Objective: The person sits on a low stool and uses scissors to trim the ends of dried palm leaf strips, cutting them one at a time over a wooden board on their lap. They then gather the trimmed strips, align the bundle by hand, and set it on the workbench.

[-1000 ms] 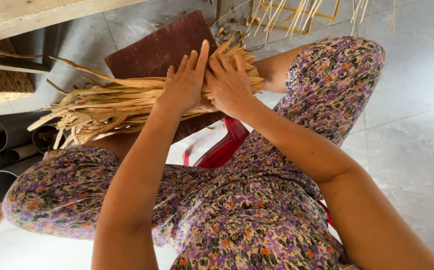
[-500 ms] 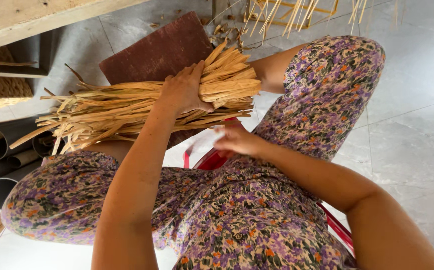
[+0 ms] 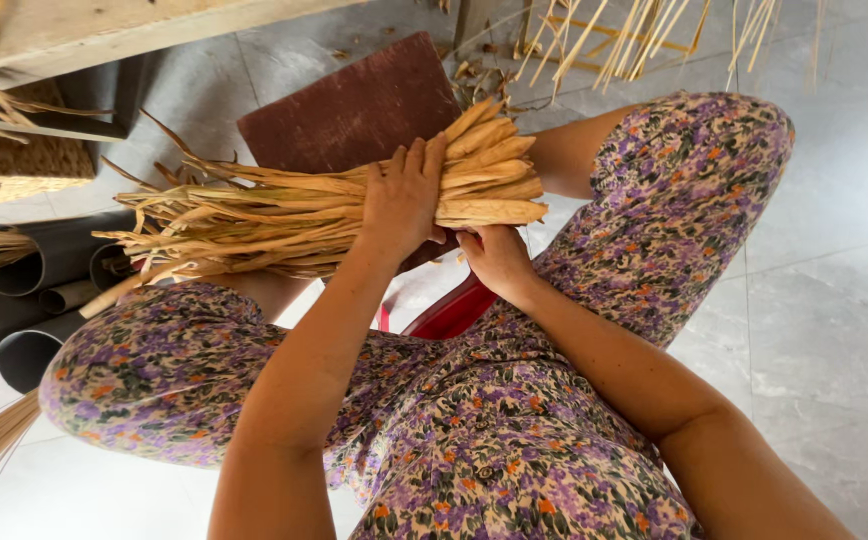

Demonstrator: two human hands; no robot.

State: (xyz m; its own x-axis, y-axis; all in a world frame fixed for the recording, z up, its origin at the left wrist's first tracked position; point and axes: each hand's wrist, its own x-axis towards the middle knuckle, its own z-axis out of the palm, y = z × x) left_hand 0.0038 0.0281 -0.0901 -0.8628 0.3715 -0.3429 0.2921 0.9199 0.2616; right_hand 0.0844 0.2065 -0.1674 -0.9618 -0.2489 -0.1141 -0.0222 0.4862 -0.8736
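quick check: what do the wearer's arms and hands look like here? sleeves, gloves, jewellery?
Both forearms are bare to the frame edge, no sleeves in view. Left hand and right hand have no gloves; no rings, watch or bracelets visible. The clothing below is a purple floral print.

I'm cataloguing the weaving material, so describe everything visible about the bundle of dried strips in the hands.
The bundle of dried strips is pale straw-tan, made of long, flat, fibrous lengths like dried leaf or reed. It lies roughly level above the lap. Its blunt ends sit fairly even at the right; its thin tips splay loose and ragged at the left. The left hand wraps over it near the blunt end, and the right hand touches it from beneath.
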